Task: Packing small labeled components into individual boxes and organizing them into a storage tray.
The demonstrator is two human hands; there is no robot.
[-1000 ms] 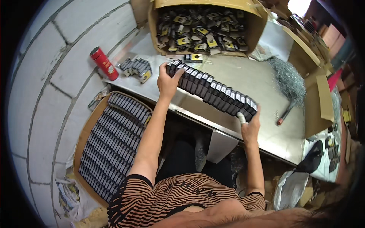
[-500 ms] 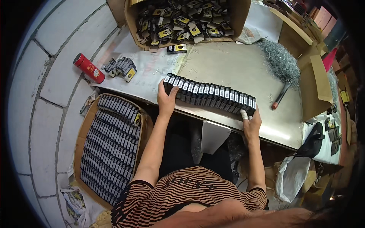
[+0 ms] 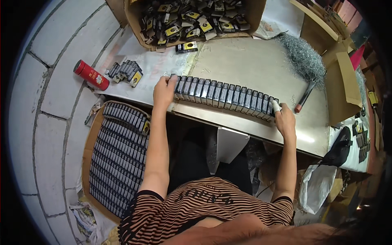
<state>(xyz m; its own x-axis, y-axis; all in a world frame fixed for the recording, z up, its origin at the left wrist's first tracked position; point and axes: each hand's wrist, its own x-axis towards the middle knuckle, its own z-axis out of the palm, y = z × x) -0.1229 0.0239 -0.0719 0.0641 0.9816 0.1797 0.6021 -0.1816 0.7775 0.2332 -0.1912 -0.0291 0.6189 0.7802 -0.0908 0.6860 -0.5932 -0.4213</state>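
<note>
A long, slightly bowed row of small black boxes [image 3: 223, 96] lies along the front of the metal tabletop [image 3: 245, 57]. Its narrow grey-printed sides face up toward me. My left hand [image 3: 164, 93] grips the left end of the row, thumb on the near side of the end box. At the opposite end my right hand [image 3: 284, 119] holds the last boxes, a white wrapping showing on one finger. Between them the boxes are squeezed tightly side by side. Part of each hand's fingers is hidden behind the end boxes.
Below left, a carton [image 3: 87, 163] holds packed rows of similar boxes. A red flask [image 3: 91, 75] and a small box cluster [image 3: 127, 72] lie at the table's left. Behind stands a large carton [image 3: 141, 38] of loose boxes. Metal wire [image 3: 302, 57] and a dark-handled tool [image 3: 304, 98] lie right.
The row has tipped from showing its white-labelled ends to showing its grey-printed sides, and now rests on the tabletop. My left hand moved left and my right hand moved right.
</note>
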